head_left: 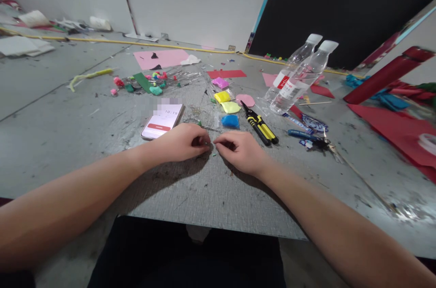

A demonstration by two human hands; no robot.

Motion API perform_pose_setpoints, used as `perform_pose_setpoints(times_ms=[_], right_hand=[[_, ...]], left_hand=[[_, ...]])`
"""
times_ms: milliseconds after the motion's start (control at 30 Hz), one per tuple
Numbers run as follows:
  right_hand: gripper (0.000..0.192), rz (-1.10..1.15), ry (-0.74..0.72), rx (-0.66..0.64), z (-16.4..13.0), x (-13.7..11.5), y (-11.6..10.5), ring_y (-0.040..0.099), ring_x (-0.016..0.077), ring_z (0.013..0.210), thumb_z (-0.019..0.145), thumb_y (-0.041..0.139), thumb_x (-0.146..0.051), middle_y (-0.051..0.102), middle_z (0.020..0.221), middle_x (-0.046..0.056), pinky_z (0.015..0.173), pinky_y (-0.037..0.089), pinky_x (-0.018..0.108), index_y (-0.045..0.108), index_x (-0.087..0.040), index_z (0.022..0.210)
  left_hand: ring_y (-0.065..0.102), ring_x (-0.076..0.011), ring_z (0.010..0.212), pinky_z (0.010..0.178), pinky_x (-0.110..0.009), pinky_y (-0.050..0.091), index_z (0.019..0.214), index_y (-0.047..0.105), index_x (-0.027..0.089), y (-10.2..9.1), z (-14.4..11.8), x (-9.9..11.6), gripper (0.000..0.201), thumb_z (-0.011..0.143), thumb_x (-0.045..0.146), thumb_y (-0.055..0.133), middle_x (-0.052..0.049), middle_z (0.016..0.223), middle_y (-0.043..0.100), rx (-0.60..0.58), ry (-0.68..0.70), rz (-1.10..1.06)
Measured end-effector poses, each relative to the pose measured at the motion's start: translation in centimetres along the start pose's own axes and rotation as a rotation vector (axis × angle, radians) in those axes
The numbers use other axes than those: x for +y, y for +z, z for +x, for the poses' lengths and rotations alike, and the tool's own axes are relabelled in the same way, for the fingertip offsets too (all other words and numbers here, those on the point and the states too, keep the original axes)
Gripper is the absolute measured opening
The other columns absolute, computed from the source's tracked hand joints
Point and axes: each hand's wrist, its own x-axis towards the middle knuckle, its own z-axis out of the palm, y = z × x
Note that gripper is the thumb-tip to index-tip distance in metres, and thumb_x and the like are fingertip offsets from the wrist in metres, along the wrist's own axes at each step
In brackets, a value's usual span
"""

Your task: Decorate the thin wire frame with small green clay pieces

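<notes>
Both hands have finger and thumb curled close together, with just a narrow gap between the two hands. I can't tell if the left hand [185, 141] or the right hand [240, 149] is pinching something tiny. They are low over the tabletop [204, 201], in the middle of its near edge. A thin dark strip [208, 128] lies just past the fingertips, on the side away from that edge. Past it is a blue packet [230, 121]. The phone [161, 120] is just beside the left hand, toward the tabletop's left side. The cutters [261, 125] lie past the right hand, toward the right side.

A tiny bit could slip out and get lost, I think, because the top is so messy with crumbs. The left hand could bump the phone, since it's so close. A careless right arm could knock the cutters.
</notes>
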Motion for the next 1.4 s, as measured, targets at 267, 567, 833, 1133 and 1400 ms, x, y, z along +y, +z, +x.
perform_pose_setpoints(times_ms=[267, 567, 833, 1133, 1400], right_hand=[[0.017, 0.004, 0.000, -0.016, 0.02, 0.05, -0.02, 0.068, 0.0190, 0.078, 0.093, 0.058, -0.022, 0.077, 0.085, 0.007, 0.072, 0.048, 0.031, 0.074, -0.018, 0.088], [0.018, 0.008, 0.002, -0.026, -0.02, -0.07, 0.08, 0.067, 0.0182, 0.076, 0.092, 0.058, -0.022, 0.076, 0.083, 0.006, 0.071, 0.047, 0.031, 0.075, -0.017, 0.087], [0.017, 0.009, 0.015, -0.040, -0.02, -0.08, 0.04, 0.067, 0.0183, 0.076, 0.093, 0.058, -0.021, 0.075, 0.084, 0.006, 0.070, 0.046, 0.031, 0.074, -0.018, 0.087], [0.017, 0.006, 0.010, -0.045, -0.08, -0.09, 0.05, 0.066, 0.0179, 0.075, 0.093, 0.058, -0.021, 0.075, 0.082, 0.006, 0.069, 0.046, 0.030, 0.073, -0.017, 0.086], [0.017, 0.019, 0.007, -0.055, 0.03, -0.05, 0.05, 0.065, 0.0177, 0.076, 0.093, 0.057, -0.022, 0.074, 0.082, 0.005, 0.070, 0.046, 0.030, 0.073, -0.018, 0.086]], left_hand=[[0.057, -0.0175, 0.071, 0.068, -0.032, 0.038, 0.090, 0.073, 0.019, 0.03, -0.03, 0.04, 0.018, 0.090, 0.032, 0.060, -0.004, 0.079, 0.067, 0.001, -0.001, -0.002], [0.057, -0.0168, 0.071, 0.066, -0.031, 0.038, 0.091, 0.073, 0.018, -0.01, 0.03, 0.06, 0.018, 0.089, 0.031, 0.061, -0.003, 0.078, 0.066, -0.006, 0.008, -0.001], [0.057, -0.0165, 0.070, 0.066, -0.031, 0.039, 0.090, 0.073, 0.018, -0.01, 0.00, 0.04, 0.019, 0.089, 0.031, 0.059, -0.003, 0.078, 0.066, -0.005, 0.023, 0.006], [0.059, -0.0180, 0.072, 0.067, -0.032, 0.041, 0.090, 0.072, 0.019, -0.03, -0.06, 0.03, 0.018, 0.088, 0.031, 0.059, -0.004, 0.081, 0.068, -0.011, 0.016, 0.006], [0.059, -0.0177, 0.072, 0.066, -0.032, 0.040, 0.089, 0.072, 0.019, 0.03, 0.00, 0.02, 0.019, 0.089, 0.033, 0.059, -0.004, 0.080, 0.067, -0.014, 0.023, 0.007]])
